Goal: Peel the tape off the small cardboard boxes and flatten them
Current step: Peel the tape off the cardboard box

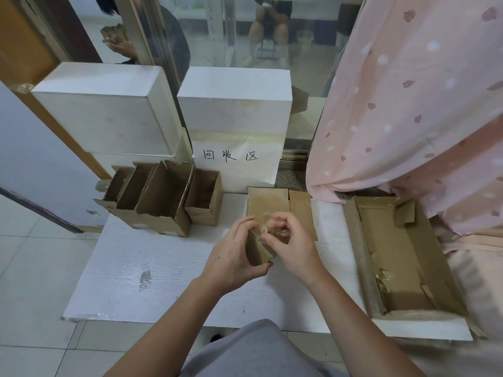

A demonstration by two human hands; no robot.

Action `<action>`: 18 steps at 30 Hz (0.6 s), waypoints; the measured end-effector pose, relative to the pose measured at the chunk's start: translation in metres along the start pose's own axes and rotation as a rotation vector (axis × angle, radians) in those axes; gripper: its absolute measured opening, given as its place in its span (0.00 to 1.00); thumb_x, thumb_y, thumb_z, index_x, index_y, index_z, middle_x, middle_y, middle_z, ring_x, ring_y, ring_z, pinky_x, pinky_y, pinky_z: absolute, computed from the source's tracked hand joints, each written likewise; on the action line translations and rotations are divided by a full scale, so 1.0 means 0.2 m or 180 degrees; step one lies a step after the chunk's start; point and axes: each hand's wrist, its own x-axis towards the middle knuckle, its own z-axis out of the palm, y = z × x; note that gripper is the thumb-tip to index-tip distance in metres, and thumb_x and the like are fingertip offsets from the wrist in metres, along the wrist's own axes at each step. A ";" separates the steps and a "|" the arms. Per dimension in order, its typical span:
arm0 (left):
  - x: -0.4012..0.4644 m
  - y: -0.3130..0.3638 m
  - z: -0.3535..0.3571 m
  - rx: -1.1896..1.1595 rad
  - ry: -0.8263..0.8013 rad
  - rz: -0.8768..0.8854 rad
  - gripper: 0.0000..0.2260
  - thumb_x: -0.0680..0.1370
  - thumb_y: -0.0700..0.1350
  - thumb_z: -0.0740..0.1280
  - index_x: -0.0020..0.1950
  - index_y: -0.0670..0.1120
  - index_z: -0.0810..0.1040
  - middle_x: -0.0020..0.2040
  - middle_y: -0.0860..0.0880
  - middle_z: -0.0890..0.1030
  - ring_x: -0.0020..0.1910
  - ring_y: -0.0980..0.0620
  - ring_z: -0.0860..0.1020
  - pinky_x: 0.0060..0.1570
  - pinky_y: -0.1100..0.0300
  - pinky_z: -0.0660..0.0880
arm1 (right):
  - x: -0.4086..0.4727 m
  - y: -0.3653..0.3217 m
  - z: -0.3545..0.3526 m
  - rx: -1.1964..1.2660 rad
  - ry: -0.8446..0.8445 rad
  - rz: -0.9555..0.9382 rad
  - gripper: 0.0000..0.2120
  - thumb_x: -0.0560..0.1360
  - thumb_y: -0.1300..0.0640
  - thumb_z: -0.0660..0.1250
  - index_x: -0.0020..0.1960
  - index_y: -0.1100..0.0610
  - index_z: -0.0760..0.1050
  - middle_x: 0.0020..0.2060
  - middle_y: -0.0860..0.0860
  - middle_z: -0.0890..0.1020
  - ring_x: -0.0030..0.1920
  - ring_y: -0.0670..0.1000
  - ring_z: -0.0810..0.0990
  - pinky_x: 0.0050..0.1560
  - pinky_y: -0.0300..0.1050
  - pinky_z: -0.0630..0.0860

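Observation:
My left hand (234, 257) grips a small brown cardboard box (257, 250) above the white board, fingers curled round its left side and thumb under it. My right hand (288, 240) pinches a strip of clear tape (265, 229) at the box's top edge. The box is largely hidden between the two hands. Just behind them lies a stack of flattened cardboard pieces (272, 204). Several open small cardboard boxes (160, 197) stand in a row at the back left.
A white board (163, 273) covers the floor under my hands. A large shallow cardboard tray (402, 257) with tape scraps lies at the right. Two white boxes (234, 102) stand behind, one bearing a handwritten sign. A pink curtain (408, 104) hangs at the right.

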 end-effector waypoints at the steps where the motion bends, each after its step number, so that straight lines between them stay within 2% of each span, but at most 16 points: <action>1: 0.00 0.00 0.00 -0.0014 0.0016 0.0002 0.40 0.67 0.64 0.77 0.74 0.53 0.65 0.75 0.60 0.65 0.63 0.58 0.74 0.55 0.60 0.77 | 0.00 0.00 0.00 -0.0153 0.0114 0.0082 0.14 0.72 0.52 0.78 0.53 0.40 0.77 0.52 0.40 0.81 0.57 0.44 0.78 0.60 0.44 0.74; 4: 0.00 0.00 0.00 -0.0009 0.0080 0.0062 0.39 0.67 0.60 0.78 0.73 0.51 0.66 0.74 0.58 0.65 0.64 0.57 0.73 0.55 0.62 0.76 | 0.00 0.02 0.00 -0.0573 0.0053 -0.0009 0.08 0.73 0.49 0.77 0.45 0.37 0.81 0.58 0.36 0.77 0.64 0.45 0.73 0.66 0.47 0.71; 6: 0.00 0.00 0.02 -0.0008 0.0120 0.0108 0.38 0.67 0.57 0.78 0.72 0.50 0.66 0.73 0.56 0.65 0.65 0.57 0.72 0.57 0.61 0.76 | 0.00 0.02 0.03 -0.0490 0.0004 -0.0073 0.06 0.75 0.54 0.75 0.41 0.44 0.83 0.56 0.36 0.78 0.63 0.43 0.74 0.66 0.47 0.71; 9: 0.00 0.01 0.06 -0.0075 0.0222 0.0122 0.37 0.66 0.55 0.78 0.70 0.48 0.67 0.71 0.53 0.66 0.67 0.54 0.71 0.61 0.52 0.76 | -0.01 0.00 0.09 -0.0708 0.0125 -0.0273 0.07 0.77 0.59 0.72 0.40 0.54 0.81 0.52 0.42 0.80 0.58 0.42 0.76 0.60 0.43 0.73; 14: 0.00 -0.01 0.09 -0.0086 0.0348 -0.0033 0.35 0.65 0.58 0.78 0.66 0.48 0.68 0.67 0.53 0.67 0.63 0.50 0.72 0.59 0.48 0.75 | -0.03 0.03 0.12 -0.0914 0.0183 -0.0463 0.07 0.78 0.58 0.67 0.43 0.50 0.74 0.49 0.44 0.81 0.55 0.46 0.78 0.55 0.44 0.74; 18: -0.02 -0.02 0.07 -0.0100 0.0247 0.0068 0.34 0.65 0.58 0.75 0.66 0.49 0.66 0.66 0.54 0.66 0.63 0.51 0.72 0.61 0.47 0.75 | -0.02 0.06 0.09 -0.0950 0.0381 -0.0439 0.06 0.73 0.64 0.70 0.40 0.57 0.74 0.39 0.47 0.81 0.43 0.47 0.78 0.45 0.47 0.75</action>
